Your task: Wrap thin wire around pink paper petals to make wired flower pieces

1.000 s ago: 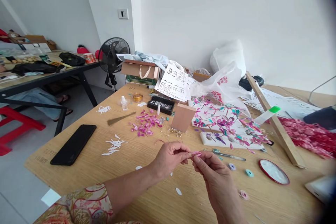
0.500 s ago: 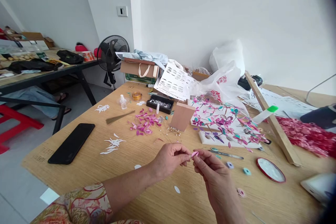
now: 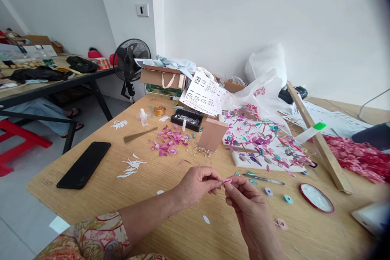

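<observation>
A small pink petal-shaped piece (image 3: 227, 180) is held up between my two hands, above the table. My left hand (image 3: 197, 185) pinches its near end, thumb against bent fingers. From the other side, my right hand (image 3: 248, 203) grips the piece between thumb and forefinger. Fingertips cover part of it, and any thread on it is too fine to make out. Below the hands lies a white leaf-shaped cutout (image 3: 206, 219). Small spools in lilac (image 3: 268, 191), teal (image 3: 288, 199) and pink (image 3: 280, 224) lie right of my right hand.
Pink petals (image 3: 167, 140) are heaped beyond my hands, near a wooden block (image 3: 212, 135) and a black tray (image 3: 186, 120). White cutouts (image 3: 131, 167) and a phone (image 3: 83, 165) lie left. Wire flower branches (image 3: 265, 142), a wooden bar (image 3: 319, 140) and a red-rimmed lid (image 3: 317, 198) occupy the right.
The pink piece has turned slightly between my fingertips, and both hands keep their pinch. The whole view has shifted a little.
</observation>
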`<state>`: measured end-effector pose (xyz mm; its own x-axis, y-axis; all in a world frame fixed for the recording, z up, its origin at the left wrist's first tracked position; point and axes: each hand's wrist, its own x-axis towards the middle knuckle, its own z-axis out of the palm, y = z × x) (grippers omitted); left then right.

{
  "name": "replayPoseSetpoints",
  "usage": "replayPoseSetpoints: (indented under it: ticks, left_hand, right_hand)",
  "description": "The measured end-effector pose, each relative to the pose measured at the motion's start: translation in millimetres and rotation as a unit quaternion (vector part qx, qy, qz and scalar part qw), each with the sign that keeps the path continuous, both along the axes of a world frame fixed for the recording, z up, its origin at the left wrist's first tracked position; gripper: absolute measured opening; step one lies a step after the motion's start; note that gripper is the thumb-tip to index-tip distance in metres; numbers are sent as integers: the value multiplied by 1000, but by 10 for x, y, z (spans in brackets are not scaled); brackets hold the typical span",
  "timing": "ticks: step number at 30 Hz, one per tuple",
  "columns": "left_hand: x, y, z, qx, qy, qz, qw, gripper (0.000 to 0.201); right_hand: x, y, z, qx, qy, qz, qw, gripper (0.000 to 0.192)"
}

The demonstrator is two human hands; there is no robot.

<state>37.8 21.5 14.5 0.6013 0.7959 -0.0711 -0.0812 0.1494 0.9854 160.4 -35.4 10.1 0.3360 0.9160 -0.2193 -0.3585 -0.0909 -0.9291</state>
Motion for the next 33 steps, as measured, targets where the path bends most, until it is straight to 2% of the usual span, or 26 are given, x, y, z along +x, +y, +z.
replayPoseSetpoints:
  ticks: [6,12,19,27,33]
  left_hand:
    - [3,13,2,-24,-3,1,1000,19]
    - [-5,51,-34,-38,12,-16,999,15]
    - [-18,30,-15,-79,6,-28,996,18]
    - [9,7,-16,-70,-25,-9,997,24]
    - [51,-5,-73,-12,28,11,999,13]
  right_hand:
    - [0,1,-59,14,-23,-11,1000,16]
    - [12,4,-53,-2,-61,8,998,20]
    - [44,2,-100,1,-85,-9,996,21]
    - [-32,26,-129,31,-75,-38,996,18]
    - [-78,22,-142,33,-60,-57,996,18]
